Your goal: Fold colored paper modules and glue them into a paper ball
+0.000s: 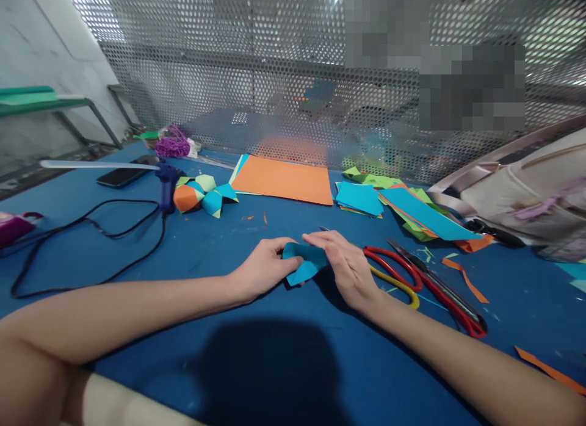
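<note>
A small piece of blue paper (306,265), bent along a crease, is between my hands just above the blue table (183,346). My left hand (265,266) pinches its left side, thumb on top and fingers behind. On the right edge, my right hand (348,268) has its fingers close together against the paper; part of that edge is hidden by them. Just right of this hand lie scissors with red and yellow handles (398,273) and a box cutter (451,301).
Folded paper shapes (204,194) stand by a blue glue gun (167,185) with a cord. Orange sheets (284,179), blue squares (358,198) and paper scraps (428,212) line the back. A phone (123,174), purple string (173,143) and a bag (517,182) flank them. Perforated metal (220,84) rises behind.
</note>
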Tool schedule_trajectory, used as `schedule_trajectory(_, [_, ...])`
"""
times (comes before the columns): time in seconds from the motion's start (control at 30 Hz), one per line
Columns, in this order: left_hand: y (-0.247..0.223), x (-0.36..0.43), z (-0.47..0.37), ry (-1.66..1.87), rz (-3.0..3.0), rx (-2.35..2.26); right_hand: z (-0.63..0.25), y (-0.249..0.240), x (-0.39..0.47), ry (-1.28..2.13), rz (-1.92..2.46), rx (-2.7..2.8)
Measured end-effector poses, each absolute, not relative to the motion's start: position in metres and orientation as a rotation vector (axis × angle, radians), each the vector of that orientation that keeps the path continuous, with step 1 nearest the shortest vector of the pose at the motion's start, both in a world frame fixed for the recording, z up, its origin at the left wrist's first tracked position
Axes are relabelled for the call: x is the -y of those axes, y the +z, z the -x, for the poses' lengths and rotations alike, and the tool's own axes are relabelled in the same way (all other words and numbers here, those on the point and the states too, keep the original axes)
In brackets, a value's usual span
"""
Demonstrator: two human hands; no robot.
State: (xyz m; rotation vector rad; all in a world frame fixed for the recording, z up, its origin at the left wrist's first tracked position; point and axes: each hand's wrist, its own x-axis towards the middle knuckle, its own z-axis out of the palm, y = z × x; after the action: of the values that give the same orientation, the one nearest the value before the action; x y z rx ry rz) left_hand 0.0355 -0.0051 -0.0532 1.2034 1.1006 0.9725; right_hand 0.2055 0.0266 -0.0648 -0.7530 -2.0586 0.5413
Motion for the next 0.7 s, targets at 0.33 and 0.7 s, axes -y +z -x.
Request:
schedule_trajectory(0.33, [-0.0514, 0.0050, -0.0357, 0.986, -1.188, -1.141, -0.2003, -0.0585, -0.0251, 0.772, 0.771, 2.026])
schedule_trajectory(0.7, [-0.0522, 0.0036, -0.0345, 0.975, -1.155, -1.094, -0.1964, -0.0600, -0.0236, 0.504, 0.708, 2.058])
